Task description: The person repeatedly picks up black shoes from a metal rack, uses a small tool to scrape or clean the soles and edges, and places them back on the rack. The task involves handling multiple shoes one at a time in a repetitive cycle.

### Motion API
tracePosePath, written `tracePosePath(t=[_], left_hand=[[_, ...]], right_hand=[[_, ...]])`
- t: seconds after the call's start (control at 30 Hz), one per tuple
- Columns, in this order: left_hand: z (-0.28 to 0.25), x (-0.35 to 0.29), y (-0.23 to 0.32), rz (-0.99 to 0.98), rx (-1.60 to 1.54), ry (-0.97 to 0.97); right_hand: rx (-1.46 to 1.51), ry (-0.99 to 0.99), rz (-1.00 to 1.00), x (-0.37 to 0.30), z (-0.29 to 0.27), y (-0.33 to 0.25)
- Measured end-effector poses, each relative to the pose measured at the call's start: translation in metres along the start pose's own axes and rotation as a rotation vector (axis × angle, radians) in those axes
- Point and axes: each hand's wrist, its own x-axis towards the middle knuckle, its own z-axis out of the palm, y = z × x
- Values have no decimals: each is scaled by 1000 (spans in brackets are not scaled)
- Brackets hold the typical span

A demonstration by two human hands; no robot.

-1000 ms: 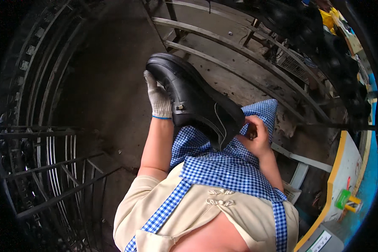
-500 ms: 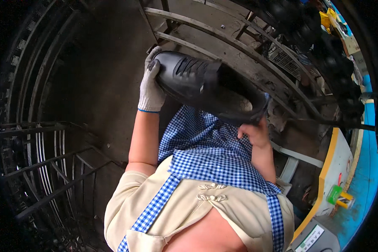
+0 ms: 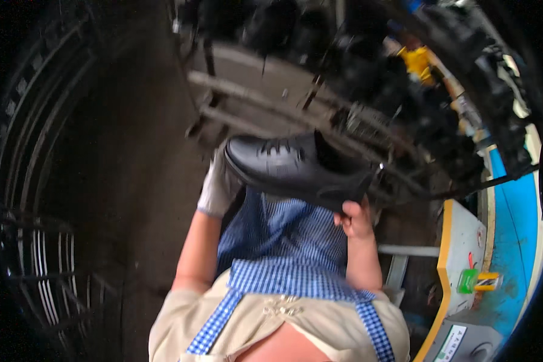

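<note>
A black lace-up leather shoe [image 3: 283, 164] is held crosswise in front of my apron, its toe to the left and its heel to the right. My left hand [image 3: 216, 188], in a white knit glove, is closed around the toe end; its fingertips are hidden behind the shoe. At the heel, my bare right hand [image 3: 357, 221] grips the lower edge of the shoe, with the thumb on the near side. The shoe's side and laces face up toward me, and the inside of its opening is dark.
Beyond the shoe stands a metal rack [image 3: 241, 90] with several blurred dark items along its top. More metal racking [image 3: 48, 271] is at the left. On the right are a blue worktop [image 3: 513, 241], a green-and-yellow cylinder [image 3: 479, 281], a grey box [image 3: 470, 338] and a yellow item [image 3: 417, 63].
The shoe has rolled, so its side shows more and its insole no longer does. Both hands and the shoe sit lower in the picture, and the view has shifted toward the rack.
</note>
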Motion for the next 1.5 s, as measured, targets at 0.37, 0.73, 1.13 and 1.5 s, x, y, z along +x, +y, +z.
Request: tracePosePath(t=[0.37,0.73,1.13,1.5], left_hand=[[-64,58,-59,-178,-259,-162],[-59,36,-39,-138,-302,-216],[-72,42,-35,-169,-429,-306],[-52,42,-27,-189,-442,-249]], right_hand=[[-137,-145,-1132,38,115,-230],[-648,109,-1342,118,325,-355],[-867,435,-1967,218,350,-372],[-1226,271,-1661,263,461,-374]])
